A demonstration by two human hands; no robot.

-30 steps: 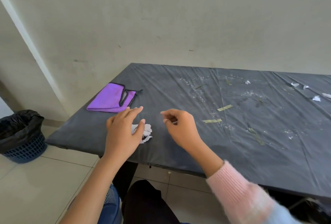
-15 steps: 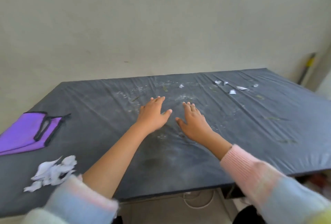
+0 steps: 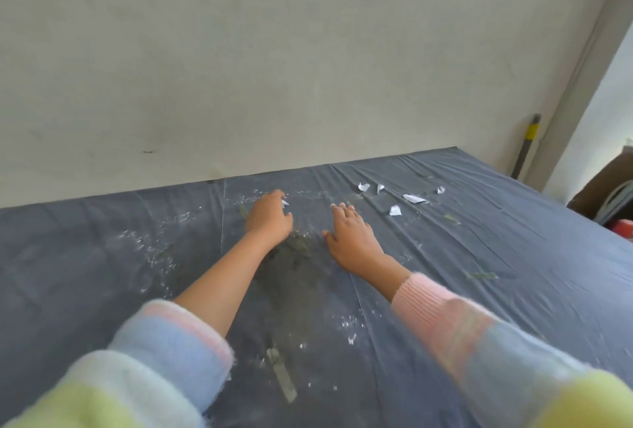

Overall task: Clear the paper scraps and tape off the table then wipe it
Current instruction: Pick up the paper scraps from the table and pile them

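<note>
The table (image 3: 102,256) is covered with a dark grey sheet. My left hand (image 3: 270,218) reaches toward its back edge, its fingers curled down and pinching a small white paper scrap (image 3: 285,202). My right hand (image 3: 352,236) lies flat on the sheet beside it, fingers straight, holding nothing. Several white scraps lie beyond the right hand, among them a folded scrap (image 3: 395,210) and a longer scrap (image 3: 414,199). A pale tape strip (image 3: 282,374) sticks to the sheet between my forearms. Another tape strip (image 3: 483,276) lies to the right.
White crumbs (image 3: 154,249) are scattered over the sheet. A plain wall (image 3: 308,68) runs right behind the table. A pole with a yellow band (image 3: 529,140) leans in the right corner. A brown object (image 3: 606,188) and something red (image 3: 623,227) stand past the table's right edge.
The view has swung right, so the purple cloth and the scrap pile are out of sight. Both hands reached farther back. My left hand's fingers curled onto a scrap.
</note>
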